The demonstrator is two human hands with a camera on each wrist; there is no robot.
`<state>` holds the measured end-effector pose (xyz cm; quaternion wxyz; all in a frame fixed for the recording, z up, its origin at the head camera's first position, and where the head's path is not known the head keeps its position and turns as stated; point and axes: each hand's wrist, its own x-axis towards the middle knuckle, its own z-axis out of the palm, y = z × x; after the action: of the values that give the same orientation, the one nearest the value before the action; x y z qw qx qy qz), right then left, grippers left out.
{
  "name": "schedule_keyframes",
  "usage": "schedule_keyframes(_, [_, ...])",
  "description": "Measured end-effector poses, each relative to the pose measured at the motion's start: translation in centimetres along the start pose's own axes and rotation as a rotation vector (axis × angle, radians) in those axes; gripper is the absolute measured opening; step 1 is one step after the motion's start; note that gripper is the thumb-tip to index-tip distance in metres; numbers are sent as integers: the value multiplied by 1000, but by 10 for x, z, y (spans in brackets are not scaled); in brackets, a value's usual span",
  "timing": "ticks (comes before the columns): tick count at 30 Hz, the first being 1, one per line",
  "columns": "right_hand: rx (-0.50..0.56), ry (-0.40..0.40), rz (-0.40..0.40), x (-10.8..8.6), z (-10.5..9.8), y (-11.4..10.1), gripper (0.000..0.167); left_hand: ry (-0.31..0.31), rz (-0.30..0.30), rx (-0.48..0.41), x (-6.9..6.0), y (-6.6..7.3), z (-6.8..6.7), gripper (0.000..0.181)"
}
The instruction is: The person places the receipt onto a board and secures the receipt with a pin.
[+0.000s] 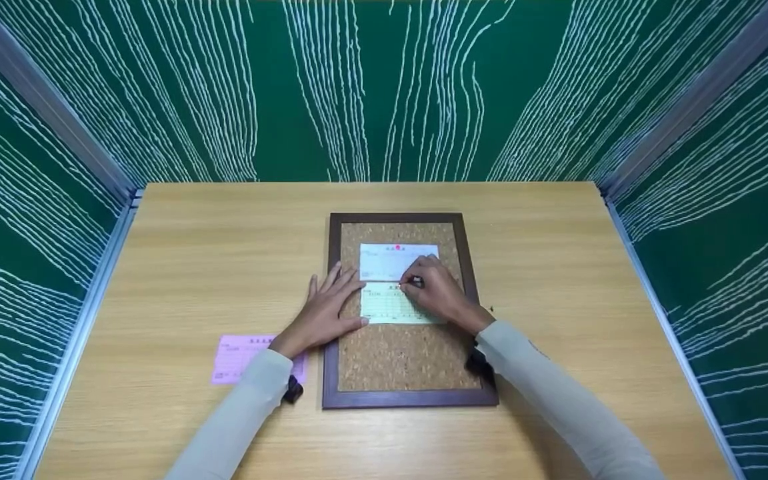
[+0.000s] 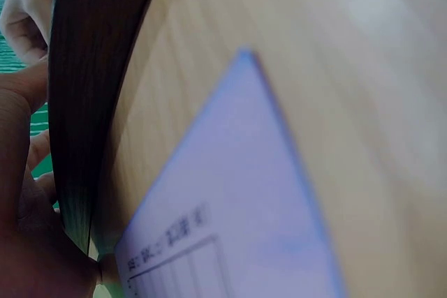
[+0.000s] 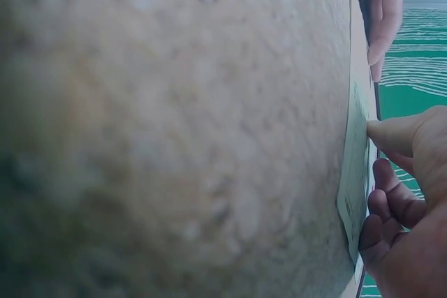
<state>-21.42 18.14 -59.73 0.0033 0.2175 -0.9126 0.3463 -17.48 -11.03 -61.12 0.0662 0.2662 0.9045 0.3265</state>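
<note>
A brown-framed cork board (image 1: 411, 360) lies on the table. A white printed slip (image 1: 381, 263) is fixed to it by a red push pin (image 1: 398, 247). Just below is a pale green slip (image 1: 387, 310). My right hand (image 1: 434, 287) is over the green slip's top edge, thumb and forefinger pinching what seems to be a push pin, mostly hidden by the fingertips. In the right wrist view the thumb (image 3: 394, 134) reaches the green slip. My left hand (image 1: 327, 310) lies spread across the board's left frame, its fingertips at the slips' left edges.
A pink printed slip (image 1: 244, 357) lies on the wooden table (image 1: 224, 253) left of the board, partly under the left forearm. Green walls (image 1: 384, 87) with white wavy lines stand behind and on both sides.
</note>
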Motion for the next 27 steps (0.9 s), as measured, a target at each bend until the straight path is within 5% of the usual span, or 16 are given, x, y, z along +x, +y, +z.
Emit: schedule_keyframes(27, [88,19,45,2,2,-2,5,-5,-6,10,-1,1,-1,78])
